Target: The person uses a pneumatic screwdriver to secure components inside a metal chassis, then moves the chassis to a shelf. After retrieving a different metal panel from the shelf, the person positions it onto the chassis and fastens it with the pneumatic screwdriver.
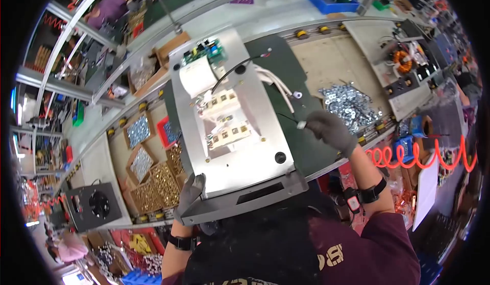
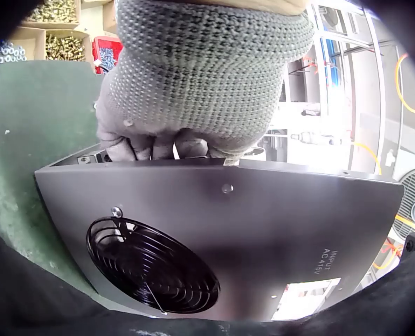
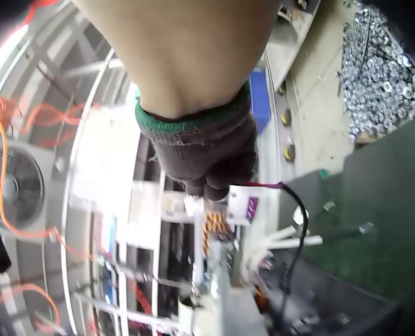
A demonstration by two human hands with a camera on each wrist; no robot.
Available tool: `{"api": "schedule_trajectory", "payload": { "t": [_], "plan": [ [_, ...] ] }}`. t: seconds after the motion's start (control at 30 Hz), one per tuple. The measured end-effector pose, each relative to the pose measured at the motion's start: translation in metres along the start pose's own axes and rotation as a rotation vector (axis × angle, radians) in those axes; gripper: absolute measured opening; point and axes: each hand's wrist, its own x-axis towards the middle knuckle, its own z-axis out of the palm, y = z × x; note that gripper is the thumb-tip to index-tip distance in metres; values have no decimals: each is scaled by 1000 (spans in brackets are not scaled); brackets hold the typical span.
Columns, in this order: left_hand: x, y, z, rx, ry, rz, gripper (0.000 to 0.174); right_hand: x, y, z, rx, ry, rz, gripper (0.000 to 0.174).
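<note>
A grey metal chassis (image 1: 245,203) holds a bright metal plate (image 1: 240,168) carrying a green circuit board (image 1: 210,50) and white parts. My left hand (image 1: 190,193), gloved in grey, grips the chassis at its near left corner. In the left wrist view its fingers curl over the top edge of a panel (image 2: 291,210) with a round black fan grille (image 2: 155,266). To the right of the chassis, my gloved right hand (image 1: 333,133) pinches a thin dark cable near its white connector (image 1: 301,125). That black cable (image 3: 304,224) loops down from the fingers in the right wrist view.
Thick white cables (image 1: 278,83) lie over the dark green mat (image 1: 319,155). Loose silver nuts (image 1: 349,106) are heaped on the right. Cardboard boxes of brass fasteners (image 1: 164,183) stand left. A coiled red hose (image 1: 423,155) hangs at right; a black fan panel (image 1: 97,206) lies far left.
</note>
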Motion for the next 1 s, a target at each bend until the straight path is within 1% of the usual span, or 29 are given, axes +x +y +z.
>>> {"api": "schedule_trajectory", "payload": {
  "t": [0.03, 0.07, 0.13, 0.17, 0.2, 0.23, 0.27, 0.3, 0.33, 0.37, 0.4, 0.43, 0.47, 0.5, 0.53, 0.6, 0.63, 0.7, 0.73, 0.77, 0.8, 0.83, 0.9, 0.97, 1.0],
  "plan": [
    [7, -15, -9, -158, -86, -6, 29, 0, -12, 13, -202, -183, 21, 23],
    [15, -30, -18, -319, -173, -7, 29, -1, -18, 26, -135, -298, 33, 24],
    [24, -53, -33, -643, -349, -2, 30, 2, 4, 46, 13, -389, 6, 28],
    [25, -60, -38, -806, -438, 4, 31, 2, 8, 49, 20, -405, 16, 28],
    [14, -43, -28, -809, -424, -7, 31, 3, 11, 52, 50, -414, -19, 29],
    [-5, -9, -10, -336, -254, 79, 32, 3, 13, 54, 81, -420, -55, 31],
    [-15, 10, 1, 139, -85, 155, 34, 2, 20, 54, 86, -430, -46, 31],
    [-14, 9, 1, 139, -80, 143, 34, 1, 29, 51, 198, -499, 17, 32],
    [-13, 6, 0, -140, -54, 29, 34, 0, 34, 50, 311, -564, 81, 33],
    [-9, -4, -4, -279, -42, -33, 34, 0, 38, 50, 315, -570, 89, 33],
    [-5, -15, -8, -418, -21, -93, 34, -1, 40, 50, 392, -592, 57, 34],
    [5, -43, -21, -212, -95, -22, 35, -1, 42, 50, 469, -613, 25, 35],
    [10, -58, -28, -6, -169, 51, 35, -1, 42, 50, 472, -615, 31, 35],
    [5, -47, -24, -4, -169, 44, 35, 0, 41, 50, 489, -622, 6, 35],
    [-2, -26, -18, 206, -171, 172, 36, 1, 39, 51, 505, -629, -21, 36],
    [-3, -17, -14, 417, -172, 297, 36, -1, 38, 54, 505, -599, -10, 35],
    [-1, -20, -14, -19, -286, 303, 37, -2, 38, 55, 503, -571, -1, 34],
    [-6, -13, -9, -457, -382, 295, 38, -4, 33, 58, 449, -550, 1, 32],
    [-16, 10, 0, -158, -217, 162, 39, -6, 29, 58, 393, -522, 0, 30],
    [-17, 15, 2, -5, -130, 102, 39, -6, 24, 57, 398, -521, 0, 30],
    [-17, 19, 3, 144, -54, 31, 40, -5, 17, 54, 319, -544, -23, 28],
    [-12, 11, -3, -49, -86, -11, 43, -4, 14, 52, 239, -567, -47, 27],
    [-10, 14, 1, -241, -118, -53, 47, -4, 15, 51, 234, -579, -39, 26],
    [-15, 28, 11, -263, 1, -133, 49, -2, 15, 52, 225, -596, -37, 26],
    [-18, 34, 15, -271, 43, -159, 50, -3, 16, 54, 269, -564, -73, 26]
  ]
}}
